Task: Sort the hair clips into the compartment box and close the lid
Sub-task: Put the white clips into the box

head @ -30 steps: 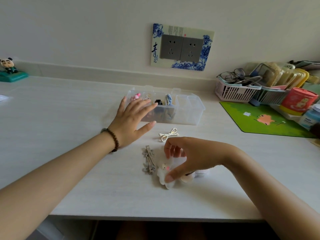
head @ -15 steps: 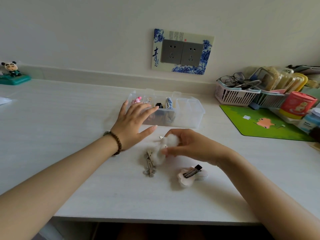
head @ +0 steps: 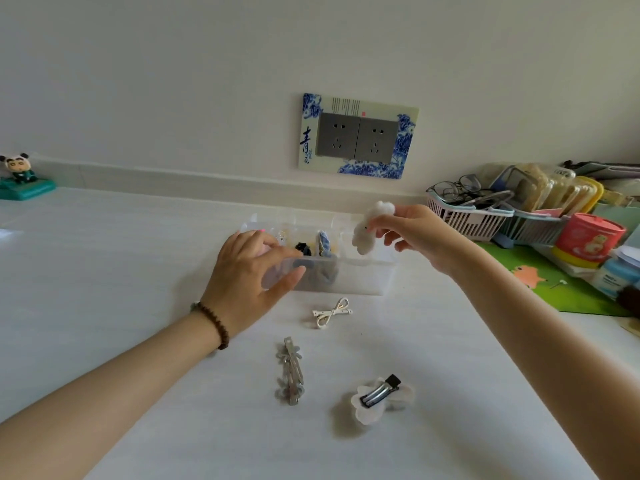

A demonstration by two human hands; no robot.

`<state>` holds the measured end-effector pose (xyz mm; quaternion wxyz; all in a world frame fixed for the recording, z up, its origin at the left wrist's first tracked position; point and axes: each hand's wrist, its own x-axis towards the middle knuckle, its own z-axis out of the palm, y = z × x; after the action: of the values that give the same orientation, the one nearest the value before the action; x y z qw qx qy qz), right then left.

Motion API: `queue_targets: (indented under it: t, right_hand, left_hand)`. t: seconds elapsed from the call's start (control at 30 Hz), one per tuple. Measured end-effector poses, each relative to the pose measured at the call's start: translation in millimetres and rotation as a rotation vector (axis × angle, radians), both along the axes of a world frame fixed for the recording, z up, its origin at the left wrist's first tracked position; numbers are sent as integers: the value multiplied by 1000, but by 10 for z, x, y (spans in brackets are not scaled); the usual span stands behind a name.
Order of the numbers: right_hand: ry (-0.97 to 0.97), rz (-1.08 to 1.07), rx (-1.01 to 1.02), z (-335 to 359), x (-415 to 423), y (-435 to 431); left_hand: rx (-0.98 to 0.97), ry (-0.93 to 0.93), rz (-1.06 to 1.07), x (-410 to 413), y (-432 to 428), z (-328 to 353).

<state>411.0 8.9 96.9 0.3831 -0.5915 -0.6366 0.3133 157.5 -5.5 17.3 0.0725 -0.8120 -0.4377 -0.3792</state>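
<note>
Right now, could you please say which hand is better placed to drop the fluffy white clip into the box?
The right hand: it pinches the fluffy white clip above the compartment box, near its right end. The left hand rests on the box's left front, probably steadying it.

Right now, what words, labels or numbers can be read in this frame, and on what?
"青": large blue character on the socket plate, left edge.
Smaller characters under it and the fine print above: too small to read.
Red canister and bottle labels: blurred, unreadable.
</note>
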Motion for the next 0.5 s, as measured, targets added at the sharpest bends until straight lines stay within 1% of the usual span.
queue_targets:
  t: [0.07,0.13,0.2,0.27,0.33,0.4,0.47,0.5]
  right_hand:
    - [-82,-26,-9,15,-27,100]
    - [-197,-46,-20,8,-61,216]
    - [-379,-43,-65,0,-109,310]
    - [-580,-2,-121,-26,-155,362]
    - [-692,-11,-74,-60,-168,358]
    - [-703,-48,109,-61,-162,252]
    - [-569,16,273,-65,-136,53]
    - [-469,113,282,-75,-96,-71]
  left_hand:
    - [31,10,-26,51,33,39]
    - [-20,65,-83,129,93,81]
    - [-85,143,-108,213,157,74]
    - [-84,218,-85,274,191,24]
    - [-52,264,-61,286,188,-27]
    - [-39,261,-64,269,181,-48]
    - [-40,228,-79,244,182,-61]
    - [-37,215,-83,243,179,-65]
